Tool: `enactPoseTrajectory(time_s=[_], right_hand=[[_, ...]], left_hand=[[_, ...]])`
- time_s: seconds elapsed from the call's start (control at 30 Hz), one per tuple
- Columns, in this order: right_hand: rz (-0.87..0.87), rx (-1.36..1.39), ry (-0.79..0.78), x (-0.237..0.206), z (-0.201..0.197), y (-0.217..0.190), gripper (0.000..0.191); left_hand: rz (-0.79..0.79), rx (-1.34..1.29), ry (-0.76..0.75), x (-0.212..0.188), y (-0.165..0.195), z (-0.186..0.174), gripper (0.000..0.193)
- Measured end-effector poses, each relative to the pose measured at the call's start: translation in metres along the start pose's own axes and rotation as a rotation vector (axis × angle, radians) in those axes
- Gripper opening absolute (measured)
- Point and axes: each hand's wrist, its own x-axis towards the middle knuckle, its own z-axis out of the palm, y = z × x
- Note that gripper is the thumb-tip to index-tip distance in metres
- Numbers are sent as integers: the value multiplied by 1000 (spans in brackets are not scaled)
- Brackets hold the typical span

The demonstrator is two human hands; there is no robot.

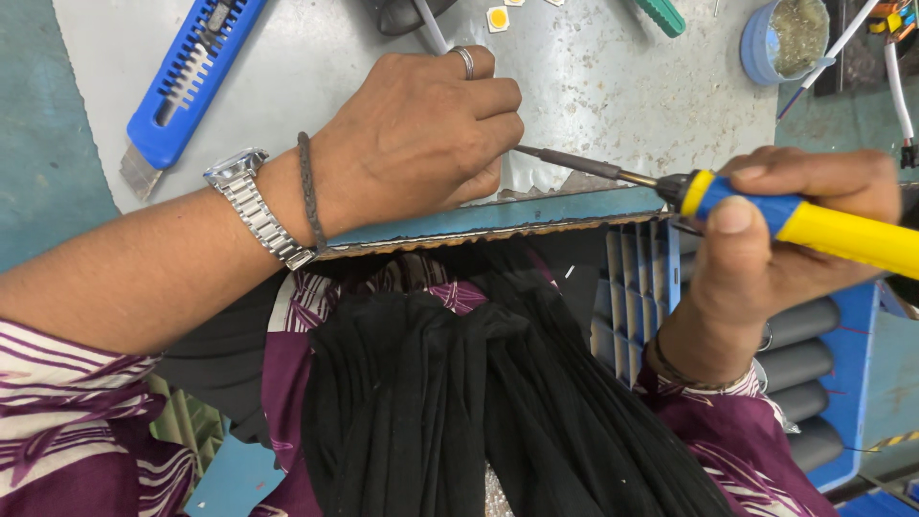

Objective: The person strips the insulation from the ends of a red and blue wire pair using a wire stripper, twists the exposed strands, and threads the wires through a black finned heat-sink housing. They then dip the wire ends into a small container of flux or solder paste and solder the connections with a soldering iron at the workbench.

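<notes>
Grey, scuffed metal sheet (613, 86) covers the bench top, with a teal surface showing at its edges.

Left hand (421, 134): curled into a loose fist, knuckles up, resting on the sheet near its front edge. Ring on one finger, watch and dark cord at the wrist. Whatever it pinches is hidden under the fingers; a thin pale rod (431, 29) runs up from behind the knuckles, but whether the hand holds it cannot be told.

Right hand (775, 258): closed firmly around a soldering iron (814, 225), yellow handle with a blue collar, thumb laid along the grip.

Key relation: the iron's long axis lies nearly level across the view, handle at the right, dark metal shaft (574, 163) pointing left and slightly up. Its tip reaches the left hand's fingertips, so the work point sits under the left hand, which is the nearer one; the right hand stands well off at the handle end.

Outward: blue utility knife (191, 72) at upper left, small yellow square chips (498, 18) at top, blue tub (785, 38) of brass tip cleaner at upper right. Below the bench edge, dark cloth and a blue compartment tray (637, 287).
</notes>
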Motion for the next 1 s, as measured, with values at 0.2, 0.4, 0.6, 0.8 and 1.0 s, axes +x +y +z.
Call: enactPoseTrajectory(time_s=[0.2,0.4,0.6,0.8,1.0], right_hand=[[14,58,72,-3,-5,4,40],[3,27,44,-6,-5,7,41],[22,18,39,-7,1,4,42],[64,20,20,-6,4,-1,41],[79,-11,-9,-4,5,-7,40]], left_hand=[[5,-2,3,0,0,-1,18],[1,2,-3,0,0,0,17],[-8,-7,11,-1,1,2,14],[-15,-10,9,-1,0,2,15],[-23,-26,-10,0,1,0,16]])
